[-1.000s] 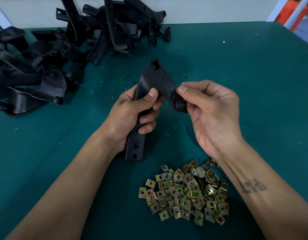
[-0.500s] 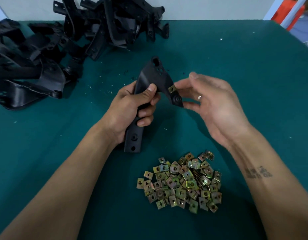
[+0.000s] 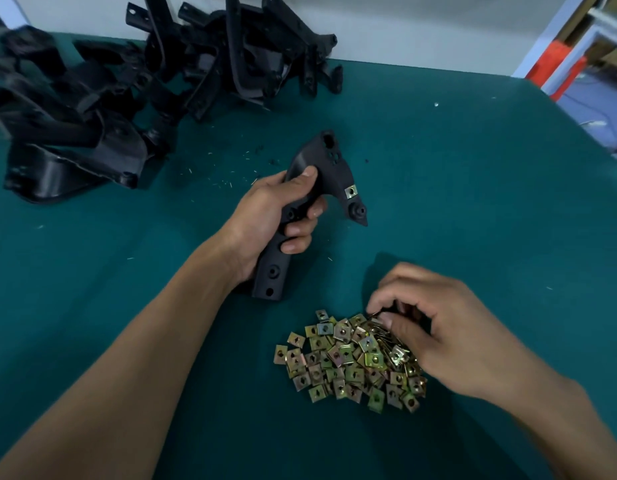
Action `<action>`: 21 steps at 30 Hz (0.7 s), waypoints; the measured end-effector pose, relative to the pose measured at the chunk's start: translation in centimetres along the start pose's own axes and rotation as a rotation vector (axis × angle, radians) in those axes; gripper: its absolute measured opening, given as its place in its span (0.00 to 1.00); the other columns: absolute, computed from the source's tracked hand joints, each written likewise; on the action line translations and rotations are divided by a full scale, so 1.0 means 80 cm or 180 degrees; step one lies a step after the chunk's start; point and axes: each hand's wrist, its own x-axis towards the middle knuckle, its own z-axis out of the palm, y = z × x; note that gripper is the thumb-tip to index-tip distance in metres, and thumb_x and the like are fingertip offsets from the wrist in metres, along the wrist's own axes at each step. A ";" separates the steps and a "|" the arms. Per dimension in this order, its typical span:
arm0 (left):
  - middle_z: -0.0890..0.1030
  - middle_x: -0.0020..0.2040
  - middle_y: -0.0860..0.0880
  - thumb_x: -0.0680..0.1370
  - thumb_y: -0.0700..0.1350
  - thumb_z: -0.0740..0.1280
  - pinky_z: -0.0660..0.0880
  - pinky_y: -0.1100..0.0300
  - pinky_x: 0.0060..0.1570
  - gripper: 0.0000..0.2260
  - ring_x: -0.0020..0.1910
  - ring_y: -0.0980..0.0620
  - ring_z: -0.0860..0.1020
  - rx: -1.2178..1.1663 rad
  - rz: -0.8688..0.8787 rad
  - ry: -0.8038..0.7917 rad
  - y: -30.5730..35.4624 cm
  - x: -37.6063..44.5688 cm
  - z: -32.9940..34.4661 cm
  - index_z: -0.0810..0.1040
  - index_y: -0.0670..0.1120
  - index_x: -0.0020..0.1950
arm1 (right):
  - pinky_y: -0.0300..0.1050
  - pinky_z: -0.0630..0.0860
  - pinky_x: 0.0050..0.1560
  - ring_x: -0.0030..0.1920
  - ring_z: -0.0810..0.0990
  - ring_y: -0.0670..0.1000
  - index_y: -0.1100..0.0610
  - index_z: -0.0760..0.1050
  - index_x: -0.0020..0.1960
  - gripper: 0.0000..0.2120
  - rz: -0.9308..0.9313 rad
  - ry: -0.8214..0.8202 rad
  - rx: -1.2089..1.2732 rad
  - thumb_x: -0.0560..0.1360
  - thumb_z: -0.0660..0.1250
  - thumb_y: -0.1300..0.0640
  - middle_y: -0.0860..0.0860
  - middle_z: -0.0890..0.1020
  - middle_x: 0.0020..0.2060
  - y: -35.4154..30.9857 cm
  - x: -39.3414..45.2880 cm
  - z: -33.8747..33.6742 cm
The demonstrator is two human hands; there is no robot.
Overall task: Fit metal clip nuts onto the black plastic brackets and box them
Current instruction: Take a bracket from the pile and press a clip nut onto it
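Now | left hand grips bracket | right hand curled over clip nuts

bracket centre of table | nuts before it | bracket pile behind, left

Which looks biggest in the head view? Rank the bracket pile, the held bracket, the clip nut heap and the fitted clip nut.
1. bracket pile
2. held bracket and clip nut heap: similar, unsure
3. fitted clip nut

Dim, even light — soft shadows, wide-angle bending at edges, motion blur on the right hand.
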 end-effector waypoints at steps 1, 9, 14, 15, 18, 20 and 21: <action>0.70 0.37 0.48 0.85 0.47 0.61 0.61 0.63 0.21 0.09 0.26 0.54 0.60 -0.0009 0.0000 0.0003 0.000 0.000 0.001 0.69 0.46 0.47 | 0.34 0.68 0.41 0.45 0.77 0.46 0.50 0.81 0.48 0.07 -0.0076 -0.0003 -0.0130 0.78 0.72 0.63 0.41 0.77 0.45 0.000 0.002 -0.001; 0.71 0.37 0.48 0.85 0.48 0.62 0.63 0.64 0.20 0.09 0.26 0.54 0.62 -0.0016 0.0002 -0.0048 -0.001 -0.002 0.000 0.68 0.45 0.49 | 0.38 0.79 0.40 0.38 0.84 0.49 0.57 0.85 0.46 0.09 0.0153 0.1187 0.1614 0.75 0.71 0.70 0.53 0.87 0.39 0.001 0.017 -0.012; 0.71 0.36 0.48 0.84 0.49 0.63 0.63 0.63 0.21 0.10 0.26 0.54 0.62 -0.0034 -0.0003 -0.0077 -0.001 -0.003 -0.005 0.68 0.45 0.47 | 0.39 0.74 0.35 0.34 0.77 0.50 0.60 0.83 0.40 0.13 0.0260 0.1613 0.2896 0.76 0.66 0.74 0.55 0.81 0.32 -0.010 0.073 -0.031; 0.71 0.36 0.48 0.84 0.49 0.64 0.63 0.63 0.21 0.10 0.26 0.54 0.62 -0.0064 -0.0006 -0.0096 -0.001 -0.003 -0.005 0.68 0.45 0.46 | 0.39 0.72 0.35 0.34 0.75 0.50 0.63 0.81 0.41 0.12 0.0272 0.1617 0.3016 0.77 0.64 0.74 0.54 0.80 0.32 -0.013 0.086 -0.033; 0.71 0.36 0.48 0.83 0.49 0.64 0.63 0.64 0.20 0.11 0.25 0.54 0.62 -0.0136 -0.0004 -0.0147 0.000 -0.002 -0.005 0.69 0.45 0.45 | 0.40 0.74 0.38 0.37 0.79 0.50 0.64 0.79 0.45 0.08 0.0222 0.1500 0.3247 0.78 0.64 0.73 0.54 0.82 0.36 -0.021 0.127 -0.034; 0.71 0.35 0.48 0.82 0.49 0.64 0.62 0.64 0.20 0.10 0.25 0.55 0.62 -0.0114 0.0002 -0.0170 0.001 0.000 -0.004 0.69 0.45 0.48 | 0.41 0.78 0.43 0.40 0.81 0.50 0.63 0.80 0.47 0.08 0.0147 0.1506 0.3296 0.79 0.65 0.72 0.53 0.84 0.38 -0.027 0.148 -0.028; 0.71 0.35 0.48 0.82 0.49 0.65 0.62 0.64 0.19 0.09 0.25 0.55 0.62 -0.0103 0.0002 -0.0177 0.001 0.001 -0.004 0.69 0.45 0.51 | 0.42 0.79 0.45 0.41 0.82 0.49 0.62 0.81 0.47 0.08 0.0106 0.1543 0.3306 0.79 0.66 0.71 0.52 0.84 0.37 -0.028 0.154 -0.023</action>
